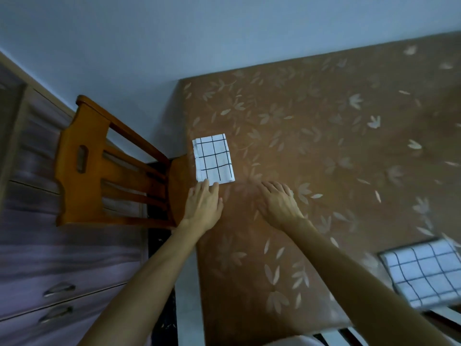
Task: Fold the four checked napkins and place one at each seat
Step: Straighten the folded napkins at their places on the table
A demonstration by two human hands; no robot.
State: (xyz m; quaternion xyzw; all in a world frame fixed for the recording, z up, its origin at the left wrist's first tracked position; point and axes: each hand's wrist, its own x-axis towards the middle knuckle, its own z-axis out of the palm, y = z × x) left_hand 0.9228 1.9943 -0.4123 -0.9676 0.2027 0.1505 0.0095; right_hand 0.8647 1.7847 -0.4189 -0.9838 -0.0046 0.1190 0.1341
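My left hand (203, 204) lies flat and open, palm down, at the desk's left edge, its fingertips (208, 184) touching the near edge of a folded napkin (214, 159). My right hand (278, 201) is open too, palm down with fingers spread, empty, just to the right of the left one and over bare cloth; it is a little blurred, so I cannot tell whether it rests on the desk or is just above it. It is near the napkin's near right corner but not touching it.

The napkin is white with a black check, folded into a neat upright rectangle, lying flat close to the desk's left edge, just beyond my hands. A second checked napkin (424, 273) lies well apart at the near right of the desk, folded into a wider rectangle and blurred.

The desk (324, 151) is covered in a brown cloth printed with pale leaves and flowers. Beside its left edge, level with the folded napkin, stands a wooden chair (82, 166), its seat tucked partly under the desk and its slatted back turned away. Left of the chair is a purple-grey cabinet (50, 258) with drawers and metal handles. A plain pale wall (199, 33) runs behind the chair and the desk's far edge. The room is dim.
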